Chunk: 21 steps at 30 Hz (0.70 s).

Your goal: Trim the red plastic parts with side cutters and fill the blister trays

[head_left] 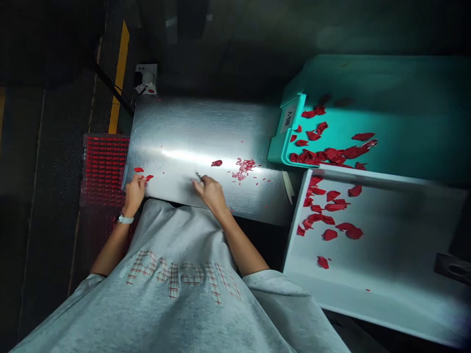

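My left hand (135,195), with a watch on its wrist, is at the near left corner of the metal tabletop. Its fingers are pinched at a small red piece (149,178); another red piece (139,170) lies just beyond the fingertips. My right hand (213,194) is closed round a slim tool with a dark tip (198,175). The palm hides most of that tool, so its kind does not show. Beyond the right hand lies a crumpled red piece (217,163). To its right is a scattered heap of tiny red scraps (245,167).
A tray with rows of red pieces (105,162) is left of the metal tabletop (191,120). At right stand a green bin (386,122) and a white bin (397,235), both holding red pieces. A pale strip (287,186) lies at the table's right edge. A power socket (147,78) sits behind.
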{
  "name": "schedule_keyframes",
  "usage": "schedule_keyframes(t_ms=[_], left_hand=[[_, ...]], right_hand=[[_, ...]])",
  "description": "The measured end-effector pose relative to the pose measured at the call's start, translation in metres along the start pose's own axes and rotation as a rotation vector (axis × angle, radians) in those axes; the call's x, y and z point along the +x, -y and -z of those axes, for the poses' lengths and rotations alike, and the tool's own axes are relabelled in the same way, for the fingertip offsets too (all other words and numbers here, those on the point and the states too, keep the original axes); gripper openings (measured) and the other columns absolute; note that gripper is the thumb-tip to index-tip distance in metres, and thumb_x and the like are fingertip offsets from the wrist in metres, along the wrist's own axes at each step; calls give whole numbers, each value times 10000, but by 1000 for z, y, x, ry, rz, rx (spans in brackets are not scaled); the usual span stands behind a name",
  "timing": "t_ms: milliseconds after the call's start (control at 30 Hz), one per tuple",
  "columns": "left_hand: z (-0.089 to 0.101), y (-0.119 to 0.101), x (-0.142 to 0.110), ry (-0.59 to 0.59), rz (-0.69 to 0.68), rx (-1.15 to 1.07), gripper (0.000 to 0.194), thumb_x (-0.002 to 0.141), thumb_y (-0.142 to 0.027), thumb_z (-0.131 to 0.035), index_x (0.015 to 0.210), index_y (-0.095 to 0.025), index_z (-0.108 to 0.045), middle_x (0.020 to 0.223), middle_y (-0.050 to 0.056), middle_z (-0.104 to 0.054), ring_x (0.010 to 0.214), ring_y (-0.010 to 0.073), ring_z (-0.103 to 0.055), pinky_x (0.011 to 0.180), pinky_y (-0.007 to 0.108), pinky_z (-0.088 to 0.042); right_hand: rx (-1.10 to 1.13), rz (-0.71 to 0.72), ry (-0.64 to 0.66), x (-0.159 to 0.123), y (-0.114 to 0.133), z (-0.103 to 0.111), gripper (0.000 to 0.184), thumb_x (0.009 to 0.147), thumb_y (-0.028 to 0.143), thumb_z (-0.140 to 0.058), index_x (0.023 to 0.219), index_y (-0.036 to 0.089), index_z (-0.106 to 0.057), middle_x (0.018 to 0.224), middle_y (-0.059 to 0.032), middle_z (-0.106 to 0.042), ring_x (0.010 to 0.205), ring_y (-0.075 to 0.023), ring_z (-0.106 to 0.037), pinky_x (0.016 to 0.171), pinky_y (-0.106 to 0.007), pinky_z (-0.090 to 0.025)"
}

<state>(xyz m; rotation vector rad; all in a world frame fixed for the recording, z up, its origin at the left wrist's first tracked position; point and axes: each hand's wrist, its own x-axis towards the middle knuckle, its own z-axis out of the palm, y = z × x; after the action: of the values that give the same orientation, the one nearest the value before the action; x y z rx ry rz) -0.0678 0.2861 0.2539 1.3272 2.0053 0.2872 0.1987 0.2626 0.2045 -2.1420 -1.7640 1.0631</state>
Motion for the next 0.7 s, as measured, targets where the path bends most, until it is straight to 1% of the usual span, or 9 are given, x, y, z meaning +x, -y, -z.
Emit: schedule_keyframes(t_ms=[67, 167, 233, 367, 433, 500, 600, 667, 700], left_hand=[[8, 8, 11, -105, 11, 111, 189, 996, -211, -499, 1080, -147, -656, 1184, 210, -712, 1160, 351, -673, 951, 447, -516], [9, 16, 21, -147, 8, 214, 209, 983, -197, -512, 1082, -131, -684, 1291, 253, -651, 1229, 414, -631, 981, 486, -485], [7, 17, 23, -136, -7, 238, 204, 972, -211, -556, 1095, -131, -697, 1308, 249, -643, 1241, 429, -618, 1011, 500, -462], [12, 8, 15, -139, -35, 199, 249, 983, -240, -566, 1159, -114, -689, 1315, 268, -626, 1260, 444, -590, 1041, 536, -431], [15, -3, 6, -135, -59, 137, 255, 991, -220, -542, 1175, -114, -684, 1303, 260, -630, 1247, 409, -602, 1046, 524, -440], [12, -19, -6, -72, -107, 40, 266, 979, -217, -576, 1208, -125, -678, 1251, 212, -668, 1146, 326, -667, 1007, 452, -495], [-5, -51, -26, 108, -205, -124, 375, 950, -311, -671, 1298, -171, -663, 1174, 122, -723, 930, 194, -727, 868, 312, -561], [-17, -71, -37, 248, -293, -319, 421, 957, -427, -670, 1309, -198, -678, 1173, 106, -733, 883, 161, -718, 811, 273, -562], [-21, -80, -42, 300, -339, -451, 430, 952, -492, -669, 1265, -200, -710, 1166, 107, -734, 891, 162, -709, 807, 272, -559]], right_hand=[[28, -124, -122, 18, -19, 11, 321, 1022, 414, -641, 1170, 129, -640, 1132, -120, -682, 988, -247, -664, 882, -408, -534], [92, -254, -246, 45, -37, 23, 410, 982, 377, -688, 1299, 140, -583, 1311, -154, -603, 1067, -274, -634, 906, -437, -529], [154, -273, -261, 58, -42, 27, 361, 969, 367, -713, 1236, 142, -625, 1269, -129, -622, 1049, -257, -639, 912, -436, -540], [314, -234, -244, 63, -40, 30, 210, 967, 345, -737, 990, 147, -670, 986, -40, -673, 894, -198, -656, 848, -390, -562], [416, -193, -249, 52, -31, 30, 226, 964, 355, -737, 913, 154, -646, 871, -8, -652, 795, -171, -639, 782, -350, -556], [531, -132, -252, 34, -13, 29, 276, 966, 407, -713, 875, 165, -616, 789, 11, -625, 702, -151, -606, 705, -311, -534], [701, -1, -227, -2, 24, 29, 419, 944, 603, -632, 907, 186, -609, 762, -1, -632, 629, -151, -564, 600, -286, -490], [781, 87, -212, -25, 49, 32, 500, 917, 699, -592, 912, 199, -607, 766, -10, -639, 619, -157, -554, 576, -286, -475], [807, 126, -209, -35, 59, 35, 514, 920, 717, -571, 892, 204, -605, 759, -13, -638, 623, -161, -555, 579, -287, -476]])
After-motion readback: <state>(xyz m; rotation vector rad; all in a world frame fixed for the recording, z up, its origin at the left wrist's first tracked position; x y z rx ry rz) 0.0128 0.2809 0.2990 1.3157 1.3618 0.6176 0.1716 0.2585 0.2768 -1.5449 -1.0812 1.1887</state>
